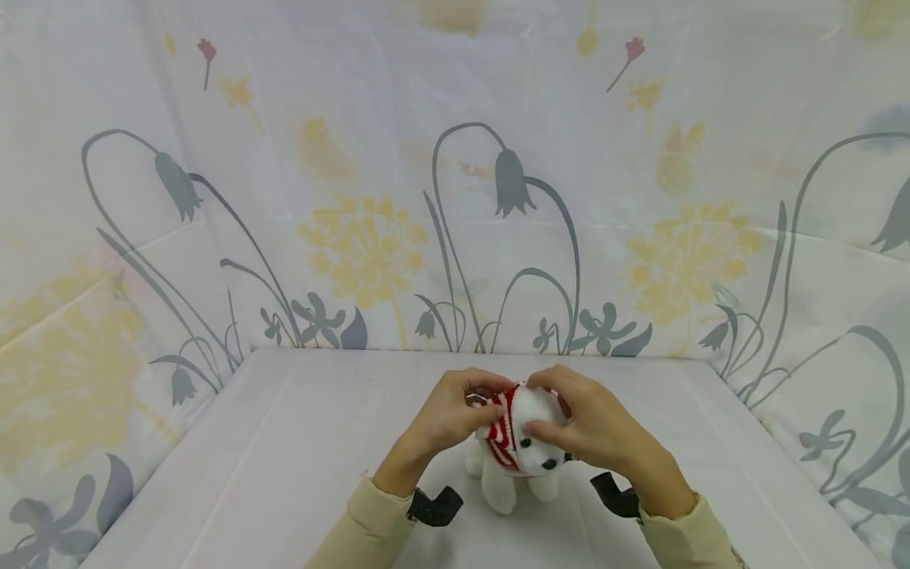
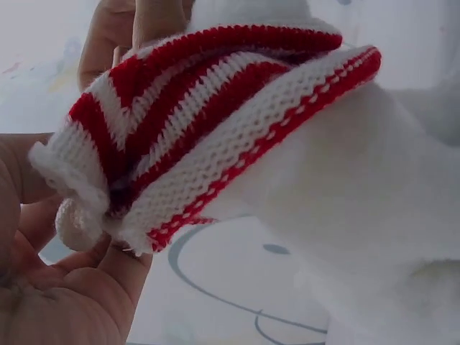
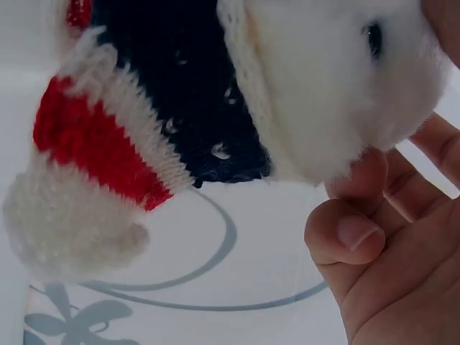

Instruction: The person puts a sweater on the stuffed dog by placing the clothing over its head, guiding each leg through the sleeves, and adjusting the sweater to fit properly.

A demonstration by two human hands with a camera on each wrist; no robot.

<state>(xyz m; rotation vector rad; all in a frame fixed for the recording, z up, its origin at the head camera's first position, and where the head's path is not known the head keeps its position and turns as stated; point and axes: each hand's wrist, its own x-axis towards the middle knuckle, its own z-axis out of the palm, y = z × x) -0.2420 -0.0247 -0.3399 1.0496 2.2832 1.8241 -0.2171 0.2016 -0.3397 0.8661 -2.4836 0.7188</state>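
A white plush dog [image 1: 538, 407] stands on the table, its dark-eyed face turned down and to the right. Around its neck and body sits a knitted sweater [image 1: 502, 435]. The left wrist view shows the red and white striped knit [image 2: 215, 108]; from the right wrist the navy part [image 3: 180, 86] with white flecks appears, plus a red and white sleeve [image 3: 93, 136]. My left hand [image 1: 448, 411] pinches the sweater at its left side. My right hand [image 1: 593, 419] grips the dog's head, thumb near the eye and fingers over the top.
The white-covered table [image 1: 284, 474] runs back to a hanging cloth [image 1: 398, 158] printed with grey and yellow flowers. Black wrist mounts [image 1: 437, 507] sit below both hands.
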